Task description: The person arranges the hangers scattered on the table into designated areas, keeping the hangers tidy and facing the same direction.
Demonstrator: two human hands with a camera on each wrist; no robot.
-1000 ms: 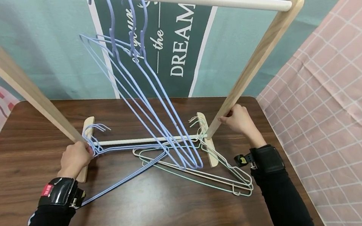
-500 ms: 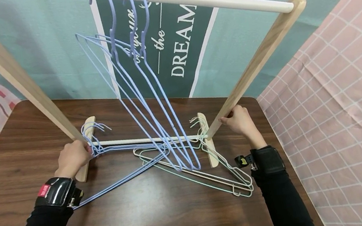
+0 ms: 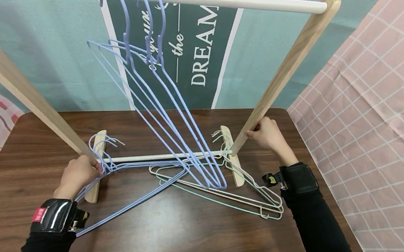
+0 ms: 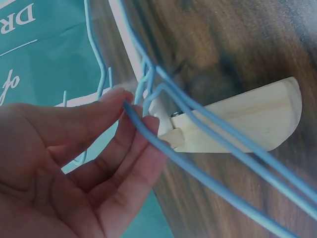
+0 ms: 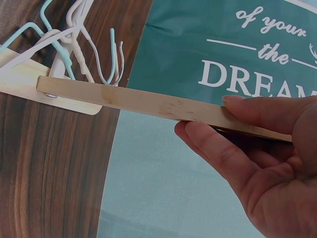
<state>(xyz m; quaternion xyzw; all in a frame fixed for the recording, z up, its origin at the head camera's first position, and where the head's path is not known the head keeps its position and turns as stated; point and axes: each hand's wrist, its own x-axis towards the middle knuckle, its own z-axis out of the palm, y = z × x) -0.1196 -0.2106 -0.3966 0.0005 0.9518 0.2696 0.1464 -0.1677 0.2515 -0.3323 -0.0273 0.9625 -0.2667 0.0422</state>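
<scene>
My left hand pinches the arm of a blue wire hanger between thumb and fingertips, beside the rack's left post. More blue hangers lie on the table, their hooks over the left foot. On the other side, my right hand grips the wooden right post low down, thumb on one face and fingers on the opposite one. Three blue hangers hang from the white top rail, tilted and bunched together. Cream and pale green hangers lie by the right foot.
A white lower bar joins the two wooden feet, the left foot and right foot. The brown table meets a teal backdrop behind and a pink checked cloth at right.
My left wrist has shifted left and slightly down, and a blue hanger arm now shows beneath the hand. The hanging blue hangers swing slightly. My right hand stays put.
</scene>
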